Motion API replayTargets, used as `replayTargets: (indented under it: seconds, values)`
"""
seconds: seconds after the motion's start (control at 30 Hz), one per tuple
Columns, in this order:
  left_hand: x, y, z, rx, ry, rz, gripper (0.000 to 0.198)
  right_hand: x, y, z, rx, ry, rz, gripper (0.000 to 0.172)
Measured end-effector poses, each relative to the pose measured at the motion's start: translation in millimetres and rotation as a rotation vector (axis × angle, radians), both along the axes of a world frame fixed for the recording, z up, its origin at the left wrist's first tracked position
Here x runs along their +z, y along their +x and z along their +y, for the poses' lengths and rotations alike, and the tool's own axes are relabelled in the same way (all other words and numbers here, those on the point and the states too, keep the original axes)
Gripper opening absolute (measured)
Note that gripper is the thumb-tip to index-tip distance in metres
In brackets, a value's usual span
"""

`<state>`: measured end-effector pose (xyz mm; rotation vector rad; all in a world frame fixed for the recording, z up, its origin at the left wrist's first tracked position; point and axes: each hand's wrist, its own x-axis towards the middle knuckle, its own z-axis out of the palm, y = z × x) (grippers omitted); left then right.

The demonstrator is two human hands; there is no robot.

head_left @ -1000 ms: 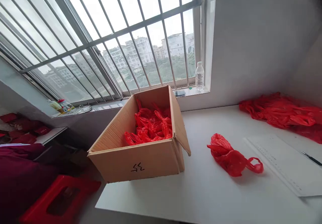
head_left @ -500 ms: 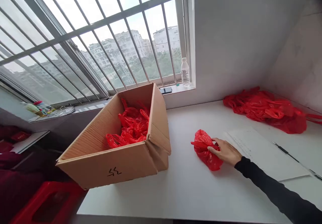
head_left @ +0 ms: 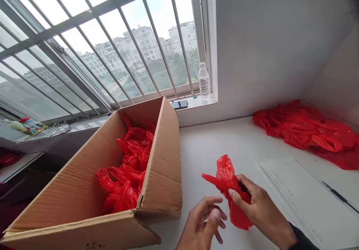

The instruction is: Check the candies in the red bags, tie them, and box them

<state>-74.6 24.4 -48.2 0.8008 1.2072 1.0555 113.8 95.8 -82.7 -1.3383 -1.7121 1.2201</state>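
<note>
A crumpled red plastic bag [head_left: 226, 171] is gripped by my right hand [head_left: 258, 203], thumb on the near side and fingers behind it. Its handle loops stick out to the left and upward. Just left of it is my left hand [head_left: 203, 222], fingers curved and apart, holding nothing and not touching the bag. To the left stands an open cardboard box [head_left: 165, 160] with several knotted red plastic bags [head_left: 129, 182] inside. What the held bag contains, if anything, cannot be seen.
A heap of red plastic bags [head_left: 305, 126] lies at the back right of the white table [head_left: 202, 141]. Near my right hand are a sheet of paper [head_left: 305, 197] and a pen [head_left: 339, 195]. A bottle [head_left: 204, 83] and a phone [head_left: 178, 104] rest on the sill by the barred window.
My left hand has come into view from below. My right hand has drawn the bag closer to me. The view has shifted so the box looks nearer and larger.
</note>
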Motion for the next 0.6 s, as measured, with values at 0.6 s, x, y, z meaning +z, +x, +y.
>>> replayTargets:
  seconds: [0.6]
  values:
    - [-69.0, 23, 62, 0.147, -0.269, -0.408, 0.047, -29.9, 13, -21, 0.085, -0.042, -0.065, 0.041]
